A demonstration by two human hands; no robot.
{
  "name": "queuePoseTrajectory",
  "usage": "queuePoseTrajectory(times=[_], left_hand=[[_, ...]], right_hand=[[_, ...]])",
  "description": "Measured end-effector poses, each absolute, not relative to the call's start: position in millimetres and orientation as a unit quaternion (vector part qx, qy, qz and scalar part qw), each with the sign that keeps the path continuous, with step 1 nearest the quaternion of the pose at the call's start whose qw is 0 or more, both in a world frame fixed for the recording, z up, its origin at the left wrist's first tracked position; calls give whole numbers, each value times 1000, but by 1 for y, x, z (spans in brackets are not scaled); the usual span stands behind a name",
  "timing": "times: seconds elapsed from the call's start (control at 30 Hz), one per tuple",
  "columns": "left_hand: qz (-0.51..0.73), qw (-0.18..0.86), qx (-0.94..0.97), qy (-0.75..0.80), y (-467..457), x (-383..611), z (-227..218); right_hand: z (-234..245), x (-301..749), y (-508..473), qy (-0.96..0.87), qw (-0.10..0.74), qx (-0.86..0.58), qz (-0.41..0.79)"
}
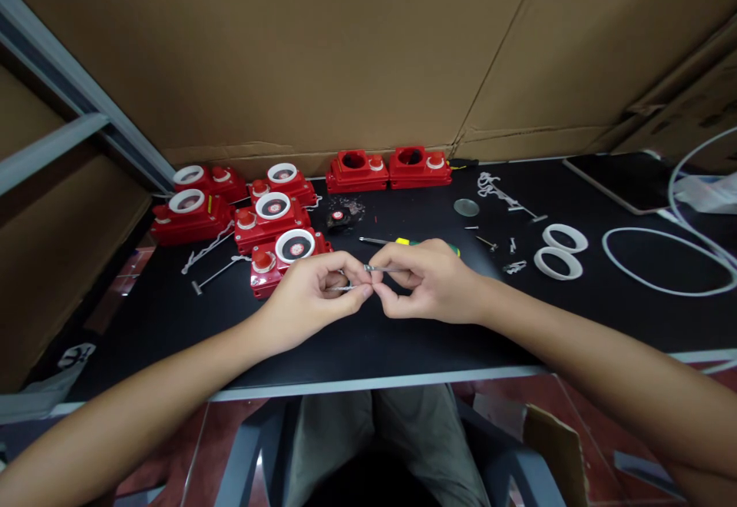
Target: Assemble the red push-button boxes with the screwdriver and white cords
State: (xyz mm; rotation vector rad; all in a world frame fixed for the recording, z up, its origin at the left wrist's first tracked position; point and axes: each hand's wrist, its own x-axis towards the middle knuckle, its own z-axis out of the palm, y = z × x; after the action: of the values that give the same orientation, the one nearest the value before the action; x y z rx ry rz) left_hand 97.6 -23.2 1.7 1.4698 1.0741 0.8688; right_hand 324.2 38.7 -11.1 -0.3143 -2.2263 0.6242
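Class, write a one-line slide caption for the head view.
Left hand and right hand pinch thin metal pins over a black table, between red boxes and white rings.

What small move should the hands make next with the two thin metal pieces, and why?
Probably ease the metal pin held in the right hand toward the small metal piece pinched in the left hand, with both steady. The two pieces lie close together between the fingertips, but I cannot tell whether they already touch.
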Motion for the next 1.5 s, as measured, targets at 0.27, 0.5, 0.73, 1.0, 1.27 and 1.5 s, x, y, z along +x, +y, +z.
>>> queuePoseTrajectory(times=[0.27,0.5,0.73,1.0,1.27,1.5], left_hand=[[412,538,611,409,-24,99,7],[463,502,628,374,-24,95,12],[471,457,646,390,-24,94,12],[470,434,645,418,-27,91,13],[475,429,645,419,-26,93,13],[491,459,604,428,-25,96,14]], right_hand=[[-1,332,39,-873,349,-98,327],[6,335,39,-891,346,-105,274],[2,333,40,-900,342,-107,249],[3,334,40,-903,340,-95,246],[3,334,41,-910,319,-90,249],[3,337,42,-914,298,-123,247]])
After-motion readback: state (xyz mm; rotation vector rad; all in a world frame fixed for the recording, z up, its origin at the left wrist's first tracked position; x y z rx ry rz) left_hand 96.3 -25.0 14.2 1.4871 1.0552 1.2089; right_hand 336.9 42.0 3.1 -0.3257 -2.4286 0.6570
